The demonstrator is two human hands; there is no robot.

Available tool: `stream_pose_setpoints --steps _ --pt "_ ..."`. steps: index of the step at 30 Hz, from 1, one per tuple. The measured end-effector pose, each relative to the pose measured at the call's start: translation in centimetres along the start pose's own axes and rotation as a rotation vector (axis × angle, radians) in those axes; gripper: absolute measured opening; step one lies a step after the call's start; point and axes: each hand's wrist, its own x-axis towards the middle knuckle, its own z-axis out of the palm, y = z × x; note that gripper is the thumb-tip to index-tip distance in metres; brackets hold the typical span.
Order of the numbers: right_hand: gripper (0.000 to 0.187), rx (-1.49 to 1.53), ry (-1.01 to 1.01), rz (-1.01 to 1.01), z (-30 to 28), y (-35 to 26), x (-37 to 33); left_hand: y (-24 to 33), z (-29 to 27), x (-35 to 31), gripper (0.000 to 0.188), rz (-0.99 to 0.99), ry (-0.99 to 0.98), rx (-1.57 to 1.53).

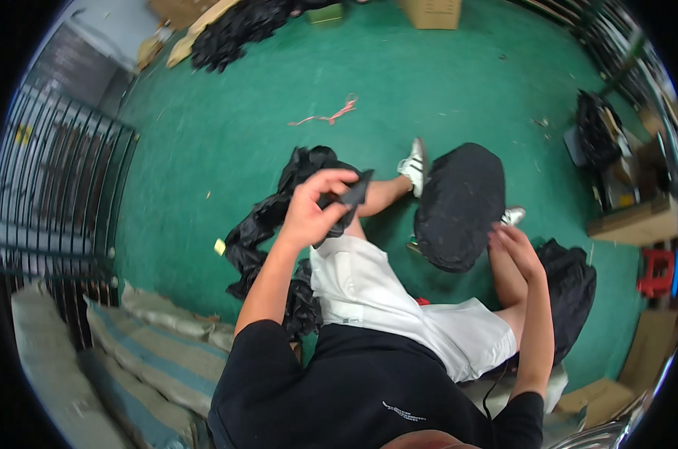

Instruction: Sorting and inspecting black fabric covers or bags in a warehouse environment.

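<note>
Sorting black pieces, seated. Left hand (309, 213) raised, fingers pinched on a small black piece (350, 194) over the left knee. Right hand (512, 251) rests fingertips on the black pad (459, 206) by the right knee, not gripping. Likely next: join piece to pad; needs alignment.

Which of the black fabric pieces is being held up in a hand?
The small flat black fabric piece, pinched in the left hand. The large rounded black piece rests on the knee, merely touched by the right hand.

Left hand (309, 213) pinches a black piece (352, 193); right hand (512, 247) touches a black pad (459, 206).
</note>
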Motion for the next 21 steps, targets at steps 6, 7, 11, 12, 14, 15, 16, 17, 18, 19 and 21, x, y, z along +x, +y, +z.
stream_pose_setpoints --steps 6,7,11,12,14,15,16,17,18,19,21 --pt "0.04 0.076 -0.076 -0.418 6.2 -7.7 2.7 8.1 8.4 1.8 0.02 0.795 -0.251 0.535" --pt "0.04 0.086 -0.004 -0.484 6.4 -8.1 2.9 8.6 9.1 1.6 0.02 0.913 -0.216 0.567" --pt "0.041 0.118 0.273 -0.527 3.6 -9.1 3.5 7.7 10.2 1.3 0.018 1.131 -0.154 0.591" --pt "0.042 0.016 0.249 -0.548 3.2 -9.4 3.0 6.8 9.7 1.1 0.018 1.099 -0.109 0.582" --pt "0.043 0.054 0.041 -0.503 3.6 -9.6 1.7 5.8 10.2 1.5 0.018 1.008 0.047 0.576" --pt "0.044 0.082 -0.174 -0.46 4.2 -9.4 1.3 6.4 10.9 1.8 0.021 0.874 0.093 0.517" --pt "0.045 0.168 -0.304 -0.435 5.0 -9.0 1.0 6.1 11.4 2.5 0.02 0.762 0.061 0.466" --pt "0.046 0.209 -0.371 -0.424 6.0 -9.2 0.3 5.9 11.6 3.0 0.019 0.648 0.038 0.42" --pt "0.047 0.185 -0.347 -0.466 6.8 -8.9 0.0 5.7 12.1 3.6 0.021 0.526 -0.009 0.341" --pt "0.048 0.159 -0.324 -0.508 7.4 -8.6 -0.2 5.3 11.9 3.9 0.022 0.342 -0.112 0.381" --pt "0.047 0.121 -0.237 -0.505 7.7 -8.7 -1.0 4.9 13.0 5.1 0.02 0.304 -0.13 0.41"
